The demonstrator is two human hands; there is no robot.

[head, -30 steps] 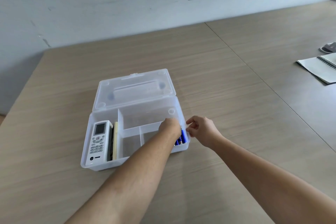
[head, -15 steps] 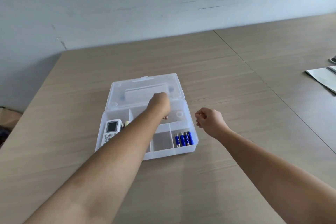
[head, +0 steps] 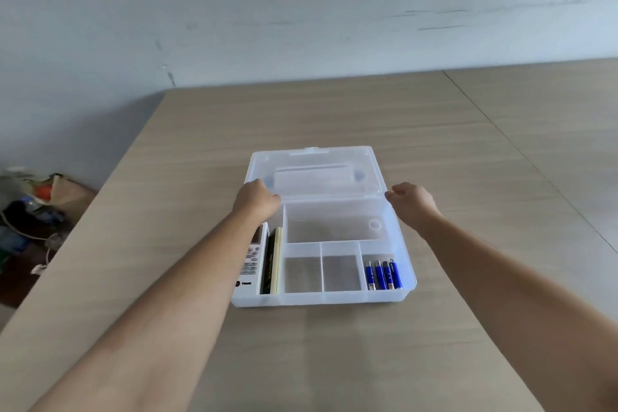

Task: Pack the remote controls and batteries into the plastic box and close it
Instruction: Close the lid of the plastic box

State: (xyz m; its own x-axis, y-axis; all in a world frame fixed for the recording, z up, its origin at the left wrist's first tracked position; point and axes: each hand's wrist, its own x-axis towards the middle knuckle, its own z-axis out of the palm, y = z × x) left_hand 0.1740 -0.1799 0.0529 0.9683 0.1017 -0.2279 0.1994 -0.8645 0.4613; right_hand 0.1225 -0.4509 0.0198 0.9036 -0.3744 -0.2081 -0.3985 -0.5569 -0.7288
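The clear plastic box [head: 321, 298] sits open on the wooden table, its lid [head: 317, 170] lying flat behind it. A white remote [head: 250, 266] and a dark remote on edge [head: 271, 261] fill the left compartment. Several blue batteries [head: 383, 275] lie in the front right compartment; the other compartments hold nothing. My left hand [head: 255, 199] is curled on the lid's near left corner. My right hand [head: 413, 202] is curled at the lid's near right corner, fingertips touching its edge.
The table's left edge runs diagonally at the left, with bags and clutter [head: 30, 211] on the floor beyond it. A seam [head: 535, 160] between table tops runs to the right of the box. A grey wall stands behind.
My left hand has left the battery compartment and moved to the lid's left corner. My right hand has moved forward to the lid's right corner. The batteries now lie uncovered.
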